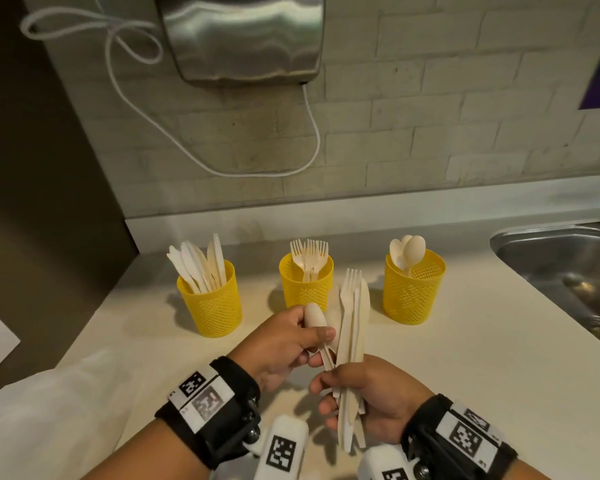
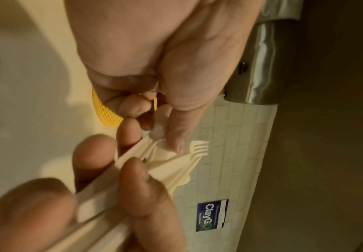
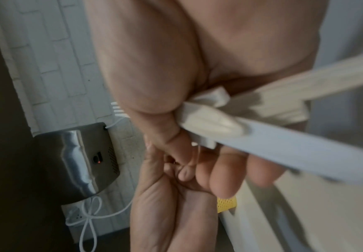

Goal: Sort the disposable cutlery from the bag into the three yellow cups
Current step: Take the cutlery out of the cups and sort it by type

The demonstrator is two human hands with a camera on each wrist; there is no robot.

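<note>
Three yellow mesh cups stand in a row on the counter: the left cup (image 1: 210, 301) holds knives, the middle cup (image 1: 305, 285) forks, the right cup (image 1: 413, 287) spoons. My right hand (image 1: 368, 396) grips a bundle of cream cutlery (image 1: 352, 337), with a fork and knives upright, in front of the middle cup. My left hand (image 1: 291, 341) pinches a spoon (image 1: 315, 317) by its neck at the bundle's left side. In the left wrist view the thumb (image 2: 178, 133) presses on the spoon (image 2: 160, 131). The right wrist view shows blurred handles (image 3: 284, 141) across my palm.
A white plastic bag (image 1: 56, 410) lies at the front left of the counter. A steel sink (image 1: 568, 271) is set in at the right. A metal hand dryer (image 1: 243, 36) with a looped white cord hangs on the brick wall behind.
</note>
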